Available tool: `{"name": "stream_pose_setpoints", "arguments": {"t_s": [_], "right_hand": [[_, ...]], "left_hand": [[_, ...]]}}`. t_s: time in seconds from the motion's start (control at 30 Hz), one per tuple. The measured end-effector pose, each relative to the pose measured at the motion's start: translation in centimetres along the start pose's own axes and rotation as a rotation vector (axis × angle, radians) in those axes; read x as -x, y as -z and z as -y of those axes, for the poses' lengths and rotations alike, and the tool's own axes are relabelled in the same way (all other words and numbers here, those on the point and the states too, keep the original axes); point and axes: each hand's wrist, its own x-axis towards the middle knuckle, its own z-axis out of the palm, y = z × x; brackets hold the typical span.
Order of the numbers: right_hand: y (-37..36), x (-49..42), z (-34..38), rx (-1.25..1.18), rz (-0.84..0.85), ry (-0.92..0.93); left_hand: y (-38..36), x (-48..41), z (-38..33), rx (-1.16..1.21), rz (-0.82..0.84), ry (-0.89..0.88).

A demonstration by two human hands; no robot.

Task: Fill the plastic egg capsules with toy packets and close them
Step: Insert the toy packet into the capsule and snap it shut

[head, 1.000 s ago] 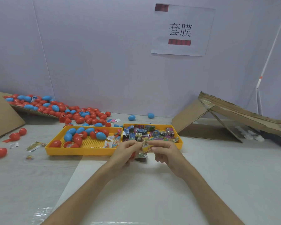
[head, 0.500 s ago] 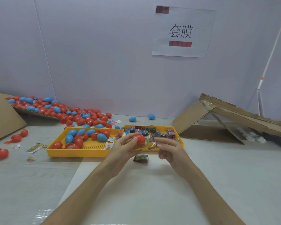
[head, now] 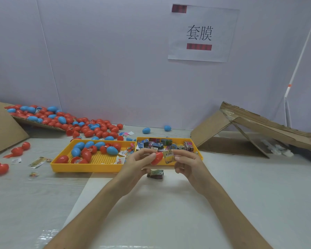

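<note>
my left hand (head: 138, 163) grips the light, slick red egg (head: 156, 157) round its shell while my right hand (head: 187, 163) pinches the crinkly toy packet (head: 169, 156) by its edge

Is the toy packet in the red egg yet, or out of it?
Out. The right hand pinches the packet beside the red egg, which the left hand holds; the packet's printed face shows.

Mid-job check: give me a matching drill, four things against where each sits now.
Things: 1 red egg; 2 yellow packet; 3 dark packet; 4 rightmost blue egg.
Places: A on the table, just in front of the yellow trays; B near the back wall; C left grip; D right grip.
Pairs: 1-C; 2-D; 3-A; 4-B.
</note>
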Motion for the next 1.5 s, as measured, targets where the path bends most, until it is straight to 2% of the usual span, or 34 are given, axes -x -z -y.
{"name": "stream_pose_setpoints", "arguments": {"t_s": [0.2,0.5,0.67,1.07,1.27,1.5], "right_hand": [[0.0,0.1,0.1,-0.006,0.012,-0.001],[-0.1,0.2,-0.2,0.111,0.053,0.013],[-0.2,0.2,-0.6,0.225,0.037,0.070],[-0.4,0.3,-0.6,0.298,-0.045,0.239],[-0.8,0.6,-0.7,0.372,0.052,0.294],[-1.1,0.7,-0.6,0.443,0.016,0.335]], "left_hand": [[-0.2,0.0,0.2,-0.016,0.021,-0.010],[-0.3,0.1,0.2,-0.037,0.010,-0.001],[-0.3,0.3,0.2,-0.050,0.043,0.002],[-0.4,0.2,0.3,-0.048,0.054,0.018],[-0.3,0.2,0.3,-0.043,0.045,0.037],[-0.2,0.1,0.4,-0.021,0.048,0.042]]}}
